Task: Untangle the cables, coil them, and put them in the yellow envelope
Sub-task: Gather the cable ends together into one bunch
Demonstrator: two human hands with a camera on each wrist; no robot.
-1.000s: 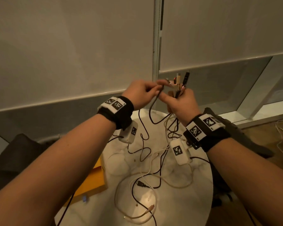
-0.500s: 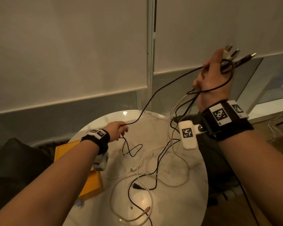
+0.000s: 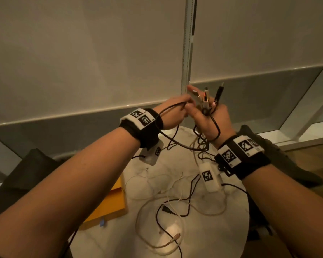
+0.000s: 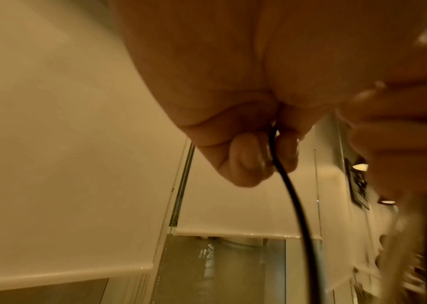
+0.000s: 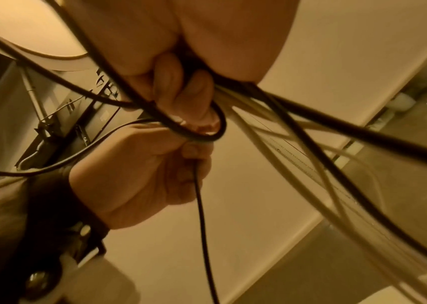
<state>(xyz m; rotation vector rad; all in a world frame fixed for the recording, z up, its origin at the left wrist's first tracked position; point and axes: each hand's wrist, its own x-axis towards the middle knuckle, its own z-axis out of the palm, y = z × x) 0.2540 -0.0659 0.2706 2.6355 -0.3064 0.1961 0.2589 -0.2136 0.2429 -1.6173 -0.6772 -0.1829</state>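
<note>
fingers (image 4: 248, 160) of our left hand (image 3: 172, 113) pinch the black cable (image 3: 168, 137), our right hand (image 3: 211, 120) grips the plug ends above the table (image 3: 218, 237); we judge each wrap should stay snug, the yellow envelope (image 3: 110, 203) waiting.

Glossy black rubbery cable (image 3: 177, 144) and matt cream cables (image 3: 151, 200) lie tangled over a polished, pale marble-look tabletop (image 3: 213, 229); at near left, a matt yellow paper envelope (image 3: 110, 205); behind, smooth matt fabric roller blinds (image 3: 82, 53).
</note>
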